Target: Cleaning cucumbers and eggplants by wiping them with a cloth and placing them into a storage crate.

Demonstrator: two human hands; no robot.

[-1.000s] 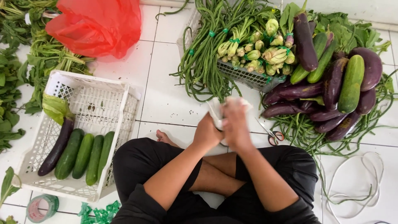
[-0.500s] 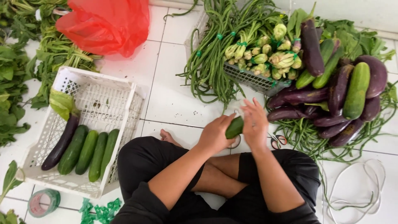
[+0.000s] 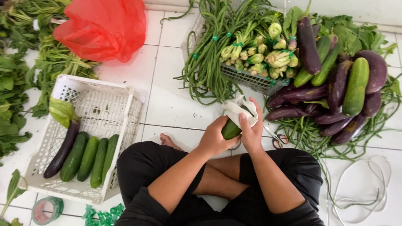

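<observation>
green cucumber [image 3: 230, 129] | tilted, held above lap | white cloth [image 3: 238, 109] over top

Glossy white square-tiled floor [image 3: 167, 104] with thin dark grout lines, pale wall skirting strip [image 3: 167, 6] along the top edge, soft even daylight, faint shadows

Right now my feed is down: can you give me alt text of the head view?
A person sitting cross-legged on a white tiled floor holds a green cucumber in the left hand while the right hand presses a white cloth over it. A white crate with three cucumbers and an eggplant lies left; piled eggplants and long beans lie ahead.
</observation>
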